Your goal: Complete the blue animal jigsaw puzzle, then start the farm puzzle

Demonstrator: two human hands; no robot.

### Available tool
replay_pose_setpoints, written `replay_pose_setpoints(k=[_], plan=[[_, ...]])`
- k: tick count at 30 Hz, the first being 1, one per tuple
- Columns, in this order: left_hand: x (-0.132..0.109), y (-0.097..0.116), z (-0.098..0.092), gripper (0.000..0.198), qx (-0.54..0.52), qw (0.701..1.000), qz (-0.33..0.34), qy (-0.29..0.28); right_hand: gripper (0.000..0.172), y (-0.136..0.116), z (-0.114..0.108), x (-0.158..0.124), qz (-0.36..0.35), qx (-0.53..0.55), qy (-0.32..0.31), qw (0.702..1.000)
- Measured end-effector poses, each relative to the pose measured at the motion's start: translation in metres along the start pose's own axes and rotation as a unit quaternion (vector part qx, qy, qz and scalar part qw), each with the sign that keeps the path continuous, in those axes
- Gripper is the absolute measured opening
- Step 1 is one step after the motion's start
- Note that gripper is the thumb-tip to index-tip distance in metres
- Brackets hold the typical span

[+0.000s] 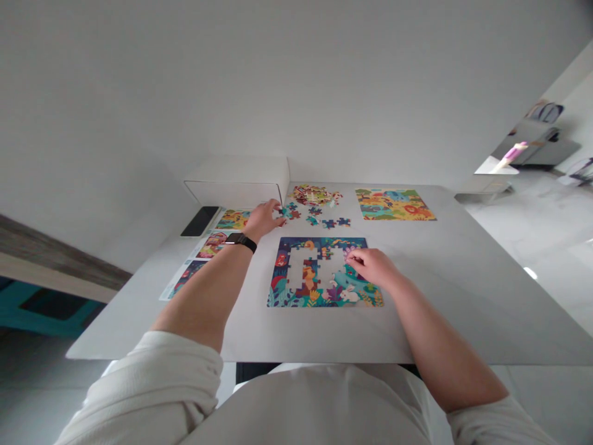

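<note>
Nearest: flat cardboard jigsaw, dark blue and teal with a white rabbit and plants (309, 278), lying on the pale grey bench (463, 290) in front of the person. Frame's built, strip up the middle too; two gaps show bench through.

Right hand (373, 264) is at the jigsaw's upper right, over the right edge of the right-hand gap. Fingers pinched together; can't tell if a piece is in them.

Left of the jigsaw: white-bordered sheet with three colour pictures (212, 245), partly behind the left forearm, which wears a black smartwatch (241, 241).

Left hand (263, 217) is beyond the jigsaw's upper-left corner, at loose blue, teal and red-brown cardboard pieces (329, 224). Thumb and fingers bent around a small gap, teal bit at the tips (gripped or just touched, can't tell).

Farther: black flat rectangular phone (200, 221), complete yellow animal jigsaw (396, 204), multicoloured heap of pieces (312, 195), white box (236, 193).

Labels: sheet print too small to read; no brand legible.
</note>
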State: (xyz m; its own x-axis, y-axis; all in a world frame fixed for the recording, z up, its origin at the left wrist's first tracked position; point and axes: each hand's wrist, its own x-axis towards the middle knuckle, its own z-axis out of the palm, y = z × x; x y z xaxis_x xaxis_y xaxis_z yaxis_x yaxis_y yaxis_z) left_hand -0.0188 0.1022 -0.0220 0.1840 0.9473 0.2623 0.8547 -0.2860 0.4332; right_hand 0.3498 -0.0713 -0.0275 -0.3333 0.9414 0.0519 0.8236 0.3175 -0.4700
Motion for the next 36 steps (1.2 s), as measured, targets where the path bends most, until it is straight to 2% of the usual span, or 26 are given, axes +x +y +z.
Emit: replay_pose_setpoints(k=[3, 8, 11, 14, 17, 22, 29, 36], plan=[[-0.021, 0.032, -0.009, 0.043, -0.016, 0.994, 0.097, 0.041, 0.024, -0.002, -0.003, -0.001, 0.011, 0.013, 0.028, 0.999], [-0.076, 0.094, -0.026, 0.045, -0.059, 0.975, 0.205, 0.056, 0.021, -0.003, -0.001, 0.0, 0.028, 0.114, 0.085, 0.989], [-0.11, 0.123, -0.029, 0.046, -0.082, 0.964, 0.248, 0.056, 0.034, -0.004, 0.004, 0.001, 0.029, 0.23, 0.082, 0.969], [-0.135, 0.139, -0.022, 0.048, -0.093, 0.96, 0.257, 0.063, 0.056, -0.011, 0.006, 0.002, 0.011, 0.338, 0.039, 0.94], [-0.147, 0.143, -0.007, 0.046, -0.091, 0.964, 0.24, 0.069, 0.066, -0.02, 0.008, 0.003, 0.007, 0.392, 0.007, 0.92], [-0.15, 0.134, 0.015, 0.042, -0.11, 0.965, 0.232, 0.049, 0.062, -0.028, 0.016, 0.005, 0.033, 0.41, 0.0, 0.911], [-0.15, 0.127, 0.021, 0.042, -0.166, 0.961, 0.218, 0.029, 0.055, -0.021, 0.019, 0.006, 0.061, 0.404, 0.004, 0.913], [-0.152, 0.127, 0.03, 0.037, -0.294, 0.945, 0.139, -0.011, 0.055, -0.008, 0.02, 0.009, 0.068, 0.389, 0.049, 0.918]])
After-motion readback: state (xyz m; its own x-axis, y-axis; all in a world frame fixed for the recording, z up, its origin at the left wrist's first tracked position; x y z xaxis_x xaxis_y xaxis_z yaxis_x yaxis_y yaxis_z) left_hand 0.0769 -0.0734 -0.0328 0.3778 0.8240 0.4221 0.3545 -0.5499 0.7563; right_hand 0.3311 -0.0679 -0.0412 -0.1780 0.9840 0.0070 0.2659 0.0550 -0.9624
